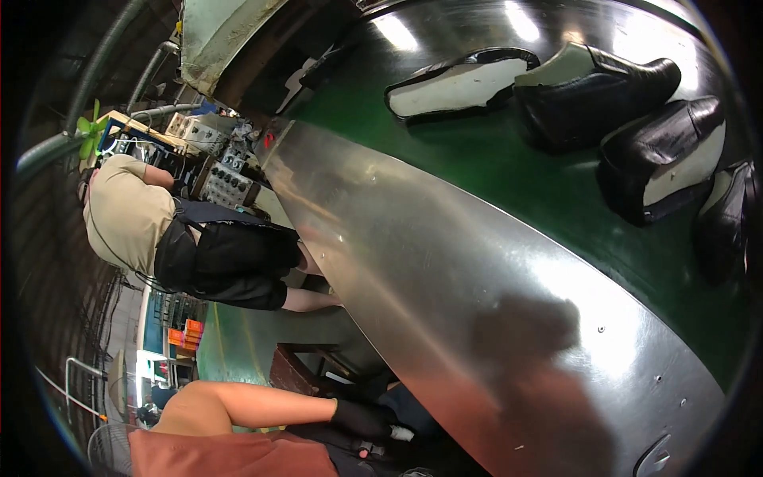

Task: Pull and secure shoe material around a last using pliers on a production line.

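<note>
- Four black leather shoes (592,99) are seen at the upper right of the frame, set on a glossy green surface (485,179); pale insides are shown by them, and the lowest is partly lost in the dark rim.
- At the lower left, a bare forearm (278,403) is stretched rightward from an orange-red shirt (230,455); whether it is the wearer's own cannot be told.
- The forearm is ended by a black-covered hand (364,420), dim and indistinct; whether it is spread, curled or gripping something cannot be told.
- The shoes are placed well apart from this hand, up and to the right, and are separated from it by a broad metal panel (445,262).
- A blurred, reddish reflection is carried by the panel at the lower right.
- The wearer's right hand is left outside the frame, so its state cannot be told.
- At the left, a person in a beige shirt (127,211) is seen sideways, beside equipment with knobs (226,184).
</note>
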Available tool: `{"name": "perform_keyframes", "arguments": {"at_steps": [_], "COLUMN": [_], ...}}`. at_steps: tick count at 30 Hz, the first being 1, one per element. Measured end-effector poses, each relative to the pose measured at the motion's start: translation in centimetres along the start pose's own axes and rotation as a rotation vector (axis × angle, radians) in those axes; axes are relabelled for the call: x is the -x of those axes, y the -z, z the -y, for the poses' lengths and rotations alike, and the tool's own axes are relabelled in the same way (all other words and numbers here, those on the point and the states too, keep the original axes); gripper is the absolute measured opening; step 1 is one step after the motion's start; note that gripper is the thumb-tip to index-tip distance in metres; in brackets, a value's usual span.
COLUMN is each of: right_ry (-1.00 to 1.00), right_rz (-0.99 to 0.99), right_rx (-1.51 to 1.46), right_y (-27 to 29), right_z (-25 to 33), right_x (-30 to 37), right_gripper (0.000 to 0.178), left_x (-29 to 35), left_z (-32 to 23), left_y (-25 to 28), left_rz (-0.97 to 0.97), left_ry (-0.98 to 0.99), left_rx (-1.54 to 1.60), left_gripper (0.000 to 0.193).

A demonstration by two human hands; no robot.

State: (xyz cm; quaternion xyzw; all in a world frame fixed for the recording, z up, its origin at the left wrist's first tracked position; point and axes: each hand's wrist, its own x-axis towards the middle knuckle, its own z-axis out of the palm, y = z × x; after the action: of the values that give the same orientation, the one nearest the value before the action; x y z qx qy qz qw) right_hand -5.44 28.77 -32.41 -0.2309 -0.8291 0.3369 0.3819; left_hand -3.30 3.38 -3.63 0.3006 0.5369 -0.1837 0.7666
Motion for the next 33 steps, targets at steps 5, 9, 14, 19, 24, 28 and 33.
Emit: {"name": "perform_keyframes", "arguments": {"at_steps": [5, 9, 14, 19, 24, 28, 33], "right_ry": [0.000, 0.027, 0.041, 0.045, 0.046, 0.045, 0.038], "right_rz": [-0.025, -0.028, -0.023, -0.019, -0.020, -0.005, 0.022], "right_rx": [-0.018, -0.027, -0.033, -0.036, -0.027, -0.031, -0.031], "right_y": [0.5, 1.3, 1.6, 2.1, 2.7, 2.4, 2.4], "right_z": [-0.6, -1.2, -1.8, -2.1, -2.8, -2.8, -2.9], "right_x": [0.6, 0.1, 0.2, 0.4, -0.1, 0.0, 1.0], "right_gripper": [0.044, 0.045, 0.046, 0.046, 0.047, 0.047, 0.048], "left_x": [0.7, -1.0, 0.3, 1.4, 1.7, 1.0, 2.8], "left_z": [-1.3, 1.9, -0.8, -2.5, -3.6, -2.6, -5.5], "left_y": [-1.4, -2.4, -2.3, -2.6, -2.1, -1.6, -1.2], "left_rz": [-0.016, -0.271, -0.292, -0.291, -0.251, -0.202, -0.207], "left_ry": [0.115, -0.109, -0.016, 0.002, 0.012, 0.167, -0.052], "left_rx": [0.065, -0.189, -0.384, -0.320, -0.315, -0.413, -0.159], "left_gripper": [0.061, 0.068, 0.072, 0.073, 0.071, 0.069, 0.060]}}
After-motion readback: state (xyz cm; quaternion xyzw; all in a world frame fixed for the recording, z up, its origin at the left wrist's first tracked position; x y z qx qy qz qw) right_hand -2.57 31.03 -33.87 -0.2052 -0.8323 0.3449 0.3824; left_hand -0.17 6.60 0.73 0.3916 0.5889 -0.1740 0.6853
